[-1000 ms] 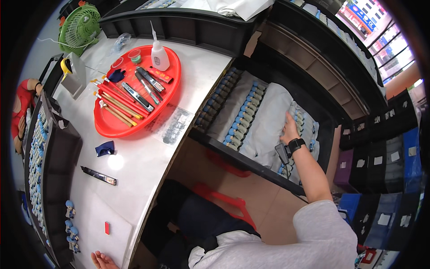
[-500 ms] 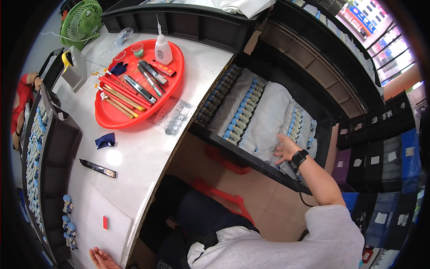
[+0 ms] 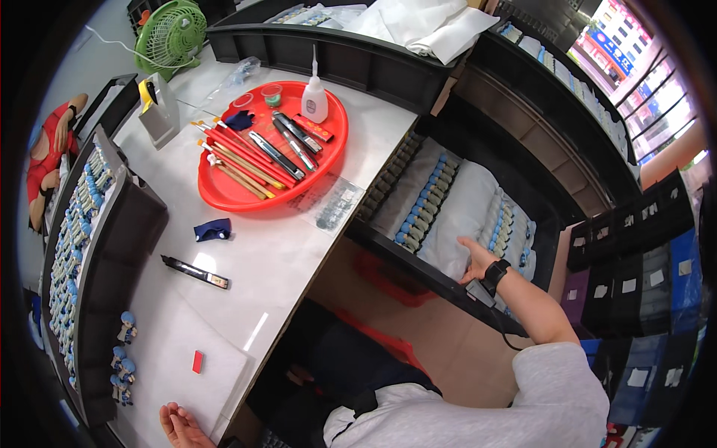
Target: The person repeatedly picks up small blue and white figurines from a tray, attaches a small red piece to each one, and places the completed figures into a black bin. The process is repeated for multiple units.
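My right hand (image 3: pixel 479 261), with a dark watch on its wrist, is at the near end of a white cloth (image 3: pixel 457 209) in a black crate (image 3: pixel 407 257). Its thumb and fingers close on the cloth's edge. Rows of small blue-headed figurines (image 3: pixel 428 203) lie on both sides of the cloth. On the white table (image 3: pixel 246 313), my left hand (image 3: pixel 183 427) rests at the near edge, fingers loosely apart and holding nothing. Nearby are a small red block (image 3: pixel 197 361) and several blue-haired figurines (image 3: pixel 123 366).
A red tray (image 3: pixel 216 196) bears brushes, knives and a white squeeze bottle (image 3: pixel 314 101). A utility knife (image 3: pixel 196 272) and a dark blue cloth piece (image 3: pixel 213 230) lie nearer. A crate of figurines (image 3: pixel 112 276) stands left. Stacked bins (image 3: pixel 635 261) stand right. Another person (image 3: pixel 52 153) sits far left.
My right hand has gone from spread fingers over the cloth to closing on its near edge. My left hand stays on the table. The whole view has shifted slightly.
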{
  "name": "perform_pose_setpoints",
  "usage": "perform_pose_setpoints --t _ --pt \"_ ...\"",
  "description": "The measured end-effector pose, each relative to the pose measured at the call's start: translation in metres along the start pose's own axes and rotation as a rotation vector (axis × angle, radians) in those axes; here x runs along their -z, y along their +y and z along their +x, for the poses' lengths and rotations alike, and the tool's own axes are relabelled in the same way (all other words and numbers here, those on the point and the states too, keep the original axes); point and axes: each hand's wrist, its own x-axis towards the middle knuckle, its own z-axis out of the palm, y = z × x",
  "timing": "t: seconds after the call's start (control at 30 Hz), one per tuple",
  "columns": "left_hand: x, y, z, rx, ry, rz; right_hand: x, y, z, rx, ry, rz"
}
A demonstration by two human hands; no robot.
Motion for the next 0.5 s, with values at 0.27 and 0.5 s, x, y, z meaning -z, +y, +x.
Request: perform_pose_setpoints --t 0.27,0.5 --pt "0.011 -0.009 0.001 0.020 0.005 0.054 -0.015 0.003 -0.016 -0.053 0.188 -0.081" --pt "-0.009 0.006 0.002 0.031 -0.063 0.024 -0.039 -0.004 -0.006 0.090 0.149 -0.585"
